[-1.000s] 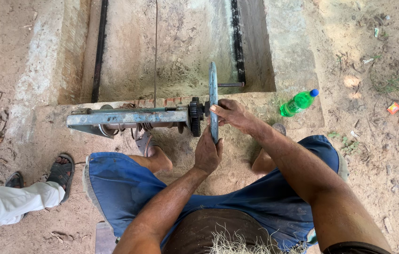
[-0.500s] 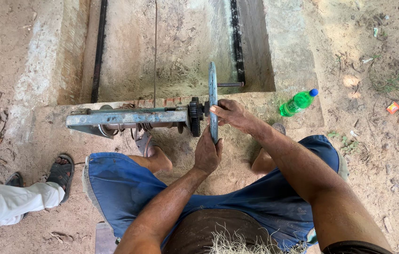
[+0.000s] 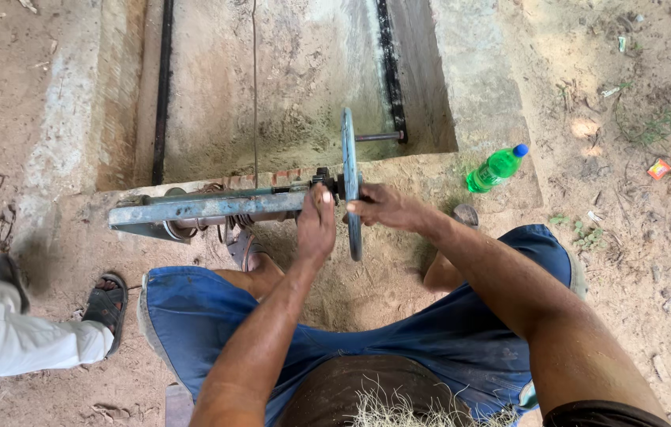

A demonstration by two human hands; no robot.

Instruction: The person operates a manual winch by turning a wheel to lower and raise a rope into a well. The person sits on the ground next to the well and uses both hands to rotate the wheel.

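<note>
A grey metal wheel stands edge-on, fixed to the right end of a horizontal grey metal bar with a dark hub. My left hand rests against the bar's end just left of the wheel, fingers pointing up toward the hub. My right hand grips the wheel's rim from the right, near its middle. A short crank handle sticks out of the wheel's upper right side. I sit on the ground in blue shorts, knees apart, facing the bar.
A concrete trough with dark rails lies behind the bar. A green plastic bottle lies on the ledge to the right. Another person's white trouser leg and black sandal are at the left. Dry fibre sits in my lap.
My left hand has risen from below the wheel's lower rim to the bar's end beside the hub. My right hand keeps its hold on the wheel.
</note>
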